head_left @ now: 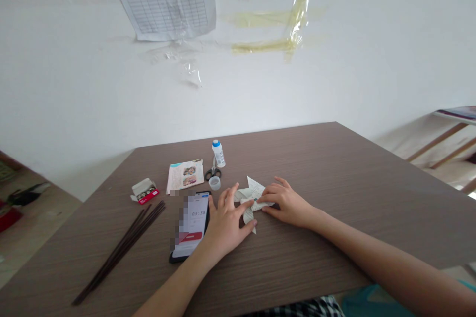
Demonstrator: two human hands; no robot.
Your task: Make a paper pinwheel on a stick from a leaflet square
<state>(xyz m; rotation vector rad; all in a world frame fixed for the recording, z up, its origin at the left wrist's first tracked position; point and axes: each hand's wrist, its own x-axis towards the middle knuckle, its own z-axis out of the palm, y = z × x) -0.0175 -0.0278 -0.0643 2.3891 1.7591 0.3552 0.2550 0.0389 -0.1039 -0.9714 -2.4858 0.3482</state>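
A folded white paper with printed marks [250,202] lies on the tabletop, its pointed corners sticking out between my hands. My left hand [226,225] presses its fingertips on the paper's left side, close to a smartphone [191,225] showing a timer. My right hand [285,203] comes in from the right and grips the paper's right side between fingers and thumb. The hands hide part of the paper's middle.
The wood-grain table [327,168] holds a glue bottle [218,153], scissors [212,172], a small cup [214,183], a booklet [185,176], a small box [144,191] and several dark sticks [122,250]. A white wall stands behind it.
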